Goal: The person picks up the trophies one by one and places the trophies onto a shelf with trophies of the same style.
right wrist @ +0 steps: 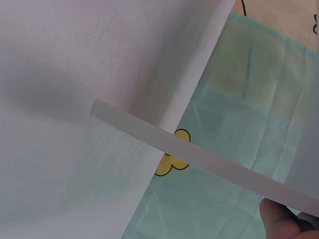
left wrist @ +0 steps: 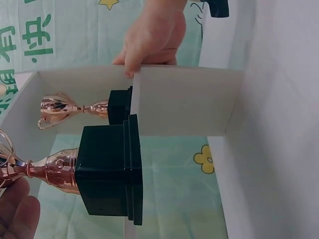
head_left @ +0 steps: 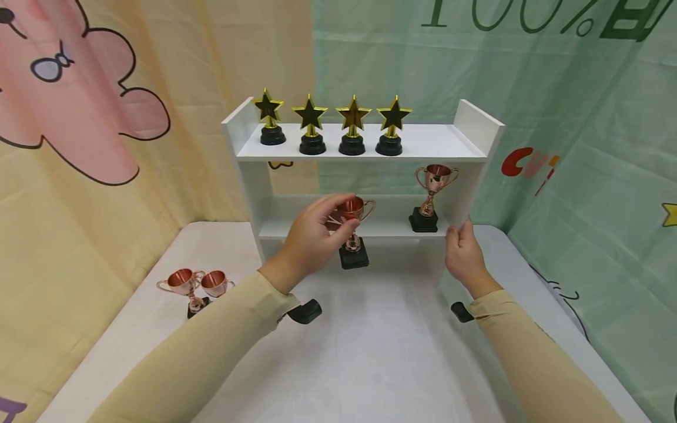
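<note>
My left hand (head_left: 316, 235) pinches a rose-gold trophy cup (head_left: 352, 242) by its bowl, thumb in front and fingers over the rim. The cup's black square base (left wrist: 107, 172) hangs slightly tilted before the front edge of the middle shelf (head_left: 388, 229). A second trophy cup (head_left: 429, 197) stands upright at that shelf's right end. With my right hand (head_left: 465, 255) I hold the right side panel of the white rack (head_left: 478, 158), at the middle shelf's height; in the right wrist view, fingertips (right wrist: 279, 219) show at the panel's edge.
Several gold star trophies (head_left: 353, 124) with black bases stand in a row on the top shelf (head_left: 428, 141). Two more trophy cups (head_left: 182, 283) are on the white table (head_left: 359, 364) at the left, partly behind my left sleeve. Printed curtains (head_left: 597, 147) surround the table.
</note>
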`<state>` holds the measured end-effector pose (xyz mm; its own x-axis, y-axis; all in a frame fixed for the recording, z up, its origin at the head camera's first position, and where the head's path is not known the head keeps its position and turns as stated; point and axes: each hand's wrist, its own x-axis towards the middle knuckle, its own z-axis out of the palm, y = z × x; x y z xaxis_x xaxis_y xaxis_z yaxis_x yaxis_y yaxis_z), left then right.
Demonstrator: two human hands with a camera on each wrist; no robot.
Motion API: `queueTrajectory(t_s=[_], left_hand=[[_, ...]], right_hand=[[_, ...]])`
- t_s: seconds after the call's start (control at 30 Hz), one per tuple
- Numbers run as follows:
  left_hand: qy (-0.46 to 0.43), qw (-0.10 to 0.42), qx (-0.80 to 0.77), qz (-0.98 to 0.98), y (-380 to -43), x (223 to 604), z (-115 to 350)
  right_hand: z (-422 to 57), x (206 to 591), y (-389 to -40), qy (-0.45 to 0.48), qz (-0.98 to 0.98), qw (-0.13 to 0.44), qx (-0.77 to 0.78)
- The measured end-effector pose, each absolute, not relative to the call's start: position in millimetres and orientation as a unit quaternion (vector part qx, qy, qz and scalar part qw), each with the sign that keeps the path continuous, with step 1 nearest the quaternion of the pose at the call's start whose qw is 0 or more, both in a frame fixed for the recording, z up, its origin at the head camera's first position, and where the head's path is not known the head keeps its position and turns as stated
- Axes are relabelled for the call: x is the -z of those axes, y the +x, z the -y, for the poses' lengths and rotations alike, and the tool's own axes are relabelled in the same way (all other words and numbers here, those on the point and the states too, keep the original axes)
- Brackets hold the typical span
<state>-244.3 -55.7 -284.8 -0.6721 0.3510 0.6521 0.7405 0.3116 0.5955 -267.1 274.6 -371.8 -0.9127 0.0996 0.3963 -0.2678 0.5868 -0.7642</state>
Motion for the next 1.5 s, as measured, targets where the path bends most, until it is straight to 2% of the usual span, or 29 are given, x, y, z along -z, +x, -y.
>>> queueTrajectory(t_s=[0.7, 1.5], left_hand=[[-0.339, 0.185, 0.486, 0.784, -272, 270, 28], [-0.357, 0.173, 0.457, 0.796, -304, 271, -1]], right_hand=[[-277, 374, -269, 0.059, 0.867, 0.206, -0.451], [-277, 375, -269, 0.059, 0.865, 0.209, -0.453]])
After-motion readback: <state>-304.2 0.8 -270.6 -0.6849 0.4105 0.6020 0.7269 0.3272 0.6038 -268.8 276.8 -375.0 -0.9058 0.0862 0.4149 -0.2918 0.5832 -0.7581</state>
